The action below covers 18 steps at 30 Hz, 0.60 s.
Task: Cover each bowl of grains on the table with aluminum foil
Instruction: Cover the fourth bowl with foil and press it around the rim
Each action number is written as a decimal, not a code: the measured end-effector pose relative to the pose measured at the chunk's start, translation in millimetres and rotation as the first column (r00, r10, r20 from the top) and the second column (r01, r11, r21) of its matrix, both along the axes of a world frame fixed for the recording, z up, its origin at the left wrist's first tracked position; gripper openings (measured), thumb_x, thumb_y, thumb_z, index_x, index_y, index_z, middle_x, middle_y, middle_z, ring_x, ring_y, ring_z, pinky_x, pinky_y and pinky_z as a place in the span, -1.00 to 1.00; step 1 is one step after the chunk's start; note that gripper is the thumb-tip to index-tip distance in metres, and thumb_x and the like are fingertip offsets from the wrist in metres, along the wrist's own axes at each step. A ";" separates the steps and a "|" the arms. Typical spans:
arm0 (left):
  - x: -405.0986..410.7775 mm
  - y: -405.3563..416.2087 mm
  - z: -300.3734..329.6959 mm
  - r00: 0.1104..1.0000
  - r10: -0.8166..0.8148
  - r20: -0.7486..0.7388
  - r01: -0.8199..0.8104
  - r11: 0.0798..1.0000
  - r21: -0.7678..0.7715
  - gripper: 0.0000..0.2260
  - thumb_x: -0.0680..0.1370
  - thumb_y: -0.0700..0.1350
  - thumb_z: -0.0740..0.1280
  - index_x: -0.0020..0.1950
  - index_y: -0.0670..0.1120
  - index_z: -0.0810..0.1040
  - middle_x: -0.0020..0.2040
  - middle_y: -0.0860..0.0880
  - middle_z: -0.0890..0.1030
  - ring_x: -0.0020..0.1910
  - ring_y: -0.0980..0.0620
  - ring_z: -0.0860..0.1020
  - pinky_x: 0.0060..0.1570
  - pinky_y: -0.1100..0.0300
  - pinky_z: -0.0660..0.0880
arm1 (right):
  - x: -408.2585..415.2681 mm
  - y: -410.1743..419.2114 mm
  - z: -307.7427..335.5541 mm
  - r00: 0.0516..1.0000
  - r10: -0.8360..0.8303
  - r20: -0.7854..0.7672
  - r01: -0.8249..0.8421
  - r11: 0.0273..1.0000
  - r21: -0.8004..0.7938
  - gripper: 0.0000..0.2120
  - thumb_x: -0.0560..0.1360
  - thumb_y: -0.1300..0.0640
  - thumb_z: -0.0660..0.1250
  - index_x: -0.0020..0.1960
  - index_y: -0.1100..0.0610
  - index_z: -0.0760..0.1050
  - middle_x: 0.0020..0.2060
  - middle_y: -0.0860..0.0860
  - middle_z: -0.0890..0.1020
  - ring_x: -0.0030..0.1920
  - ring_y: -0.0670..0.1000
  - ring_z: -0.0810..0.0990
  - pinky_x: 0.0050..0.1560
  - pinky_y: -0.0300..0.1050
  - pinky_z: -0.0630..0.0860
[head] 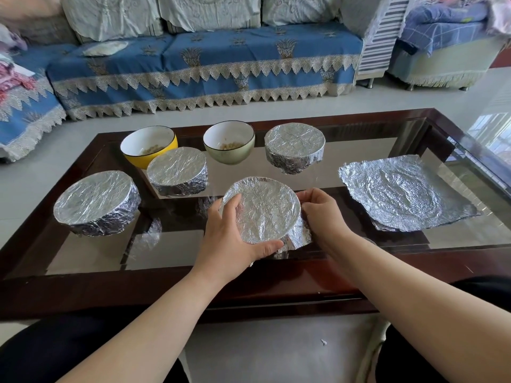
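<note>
The glass-topped table (373, 150) carries everything, with a blue-covered sofa (207, 67) behind it. At its right lie spare foil sheets (406, 194), flat and stacked, already creased into a round from some bowl.

Three wrapped bowls stand away from the hands: the left wrapped bowl (95, 203), the middle wrapped bowl (177, 171) and the far wrapped bowl (294, 147). Their contents are hidden under foil. Two bowls are open — the yellow bowl (149, 146) and the green bowl (229, 142), each holding a shallow layer of pale grains at the bottom.

The bowl in hand (262, 211) sits near the table's front edge, foil drawn flat over its mouth. The left hand (229, 233) curls round its near-left side, thumb under the rim and fingers pressing the foil top. The right hand (320, 211) pinches the foil skirt on the right.

Risks, as I judge them: the skirt at the front right flares loose, so the cover could lift off if it is not crimped under. Pressing hard on the thin top could tear it. The bowl looks tilted toward the person, and a slip could tip grains out — or knock the bowl off the near edge.
</note>
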State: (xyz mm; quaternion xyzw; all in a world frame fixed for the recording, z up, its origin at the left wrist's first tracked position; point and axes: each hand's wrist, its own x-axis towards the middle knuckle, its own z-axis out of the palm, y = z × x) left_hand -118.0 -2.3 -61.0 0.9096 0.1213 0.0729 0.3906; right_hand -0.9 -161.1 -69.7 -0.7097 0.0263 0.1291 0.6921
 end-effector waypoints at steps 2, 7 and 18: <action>0.2 -3.1 -0.4 1.000 0.023 0.011 -0.023 1.000 0.010 0.15 0.09 0.60 0.34 0.54 0.16 0.03 0.50 0.12 0.01 0.49 0.07 0.23 0.46 0.00 0.27 | 1.8 -2.6 4.4 1.000 0.003 0.007 -0.003 0.999 -0.049 -0.74 0.41 0.40 0.11 -0.14 0.26 0.58 -0.30 0.16 0.60 -0.35 0.05 0.45 -0.31 -0.13 0.40; 0.4 -16.7 3.6 0.997 0.077 0.012 -0.078 0.996 0.041 0.20 0.08 0.55 0.31 0.58 0.06 -0.01 0.53 -0.03 0.00 0.51 -0.02 0.16 0.44 0.06 0.23 | -3.0 -9.7 15.9 0.973 0.157 0.169 -0.102 0.950 -0.294 -0.60 0.53 -0.04 0.29 -0.13 0.33 0.54 -0.46 0.01 0.53 -0.42 -0.05 0.47 -0.29 -0.14 0.40; 0.6 6.7 6.9 0.997 -0.035 -0.072 0.044 0.990 0.133 0.22 0.13 0.63 0.25 0.57 0.19 -0.29 0.61 0.11 -0.22 0.58 -0.05 -0.10 0.50 -0.09 -0.03 | 0.2 -12.2 22.9 0.900 0.272 0.341 -0.078 0.870 -0.487 -0.79 0.58 0.09 0.29 0.15 0.07 0.63 -0.06 -0.04 0.69 -0.03 -0.05 0.62 -0.01 -0.14 0.49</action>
